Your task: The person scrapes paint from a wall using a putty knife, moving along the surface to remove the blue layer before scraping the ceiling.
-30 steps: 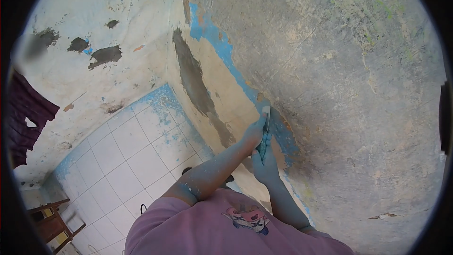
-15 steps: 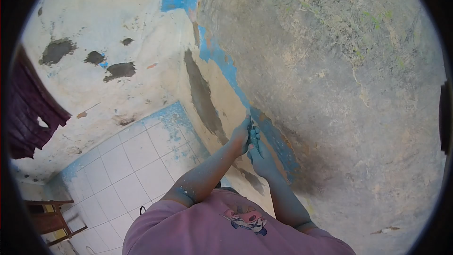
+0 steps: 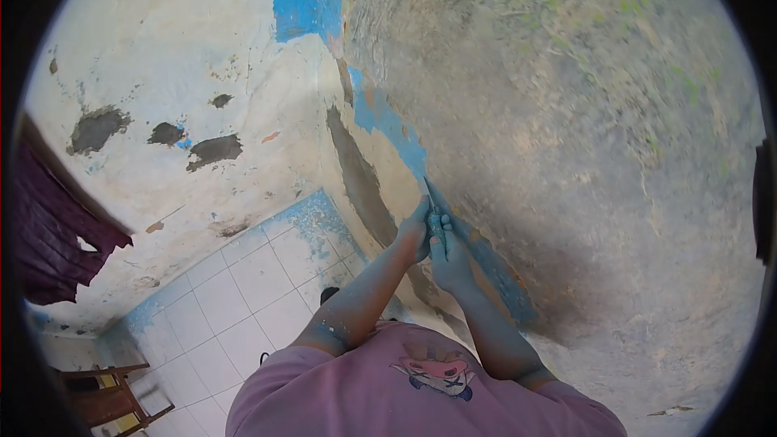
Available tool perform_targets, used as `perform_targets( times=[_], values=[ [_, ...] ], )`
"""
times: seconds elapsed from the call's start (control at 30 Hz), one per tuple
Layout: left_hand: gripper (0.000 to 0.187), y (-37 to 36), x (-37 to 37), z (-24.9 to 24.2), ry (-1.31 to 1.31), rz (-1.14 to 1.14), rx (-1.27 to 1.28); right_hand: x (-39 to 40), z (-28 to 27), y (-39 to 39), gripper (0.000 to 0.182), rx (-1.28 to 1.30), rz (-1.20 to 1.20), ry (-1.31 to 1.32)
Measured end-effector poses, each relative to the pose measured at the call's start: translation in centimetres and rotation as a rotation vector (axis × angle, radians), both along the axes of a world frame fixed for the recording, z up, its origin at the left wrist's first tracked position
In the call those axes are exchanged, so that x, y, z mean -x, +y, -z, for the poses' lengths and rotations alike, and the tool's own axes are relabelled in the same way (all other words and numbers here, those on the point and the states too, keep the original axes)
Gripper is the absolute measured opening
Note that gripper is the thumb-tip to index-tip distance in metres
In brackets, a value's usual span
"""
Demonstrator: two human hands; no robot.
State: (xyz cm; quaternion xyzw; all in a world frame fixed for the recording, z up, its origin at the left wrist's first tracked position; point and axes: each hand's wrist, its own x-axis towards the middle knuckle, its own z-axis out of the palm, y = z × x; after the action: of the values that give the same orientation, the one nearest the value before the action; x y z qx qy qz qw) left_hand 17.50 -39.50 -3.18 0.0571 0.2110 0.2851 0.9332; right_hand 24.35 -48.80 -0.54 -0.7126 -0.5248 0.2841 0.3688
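Both of my hands are dusted with blue, and they come together on a slim scraper (image 3: 438,231) with a speckled bluish handle. Its narrow blade points up and away, with the tip at the strip of blue paint (image 3: 402,139) on the wall. My right hand (image 3: 452,264) is closed around the handle, thumb along it. On the other side, my left hand (image 3: 413,232) is closed against the tool near the base of the blade; its inner fingers are partly hidden.
Bare grey wall (image 3: 566,178) spreads to the right. A cream wall (image 3: 202,40) with dark patches meets it at the corner. Below lies a white tiled floor (image 3: 227,299) with blue flakes. A torn purple cloth (image 3: 61,218) hangs at left, above a wooden chair-like frame (image 3: 109,396).
The view has shifted, so the walls and floor sit lower and farther right. The scraper's tip is slightly higher on the blue strip. Both hands keep their hold.
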Motion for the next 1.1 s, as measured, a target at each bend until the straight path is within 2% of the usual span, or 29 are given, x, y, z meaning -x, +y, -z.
perform_targets(
  times=[0.03,0.07,0.13,0.23,0.37,0.43,0.47,0.57,0.63,0.67,0.73,0.77,0.87,0.97,1.0,1.03,1.1],
  values=[
    [0.039,0.2,0.2,0.2,-0.045,0.024,0.008,0.1,-0.3,0.0,0.053,0.069,0.011,0.111],
    [0.039,0.1,0.2,0.6,-0.049,0.031,0.026,0.3,-0.5,-0.4,0.053,0.086,0.02,0.108],
    [0.041,0.0,0.3,1.2,0.048,0.112,-0.005,1.1,-0.5,-1.2,0.053,0.103,0.043,0.003],
    [0.043,0.2,1.2,1.3,0.002,0.232,0.002,1.9,0.3,-1.5,0.052,0.033,0.074,-0.122],
    [0.042,2.7,1.7,1.1,0.077,0.225,0.014,3.2,-1.0,1.2,0.05,0.026,0.065,-0.106],
    [0.043,3.5,2.0,1.0,0.029,0.185,0.004,3.8,-1.8,2.2,0.05,0.222,0.112,-0.006],
    [0.043,3.5,2.3,0.8,0.03,0.197,0.01,4.0,-1.7,2.1,0.05,0.228,0.124,-0.003],
    [0.043,3.1,2.7,0.7,0.041,0.292,0.039,4.2,-0.6,0.7,0.051,0.163,0.121,-0.034],
    [0.043,2.8,2.9,1.1,0.088,0.41,-0.041,3.9,1.0,0.2,0.053,-0.087,0.054,-0.241],
    [0.043,3.1,2.9,1.5,0.084,0.404,-0.046,3.9,1.2,0.5,0.053,-0.092,0.049,-0.246],
    [0.045,4.0,2.6,1.6,0.103,0.334,-0.044,4.4,0.4,1.6,0.045,0.139,0.112,-0.136],
    [0.045,4.7,2.5,1.9,0.094,0.342,-0.043,4.5,1.1,2.6,0.044,0.001,0.087,-0.154],
    [0.045,6.2,3.4,1.2,0.127,0.304,-0.079,5.7,-0.4,5.0,0.043,0.176,0.144,-0.07],
    [0.045,6.4,3.7,1.1,0.087,0.238,-0.067,6.1,0.7,4.3,0.04,0.137,0.166,-0.083],
    [0.045,5.9,3.8,0.5,0.162,0.27,-0.083,6.1,0.8,3.8,0.039,0.1,0.172,-0.125],
    [0.045,5.4,3.9,0.1,0.235,0.299,-0.097,6.1,1.0,3.0,0.039,0.103,0.166,-0.134],
    [0.046,4.7,3.6,1.1,0.17,0.318,-0.111,6.2,0.6,2.2,0.052,0.165,0.181,-0.083]
  ],
)
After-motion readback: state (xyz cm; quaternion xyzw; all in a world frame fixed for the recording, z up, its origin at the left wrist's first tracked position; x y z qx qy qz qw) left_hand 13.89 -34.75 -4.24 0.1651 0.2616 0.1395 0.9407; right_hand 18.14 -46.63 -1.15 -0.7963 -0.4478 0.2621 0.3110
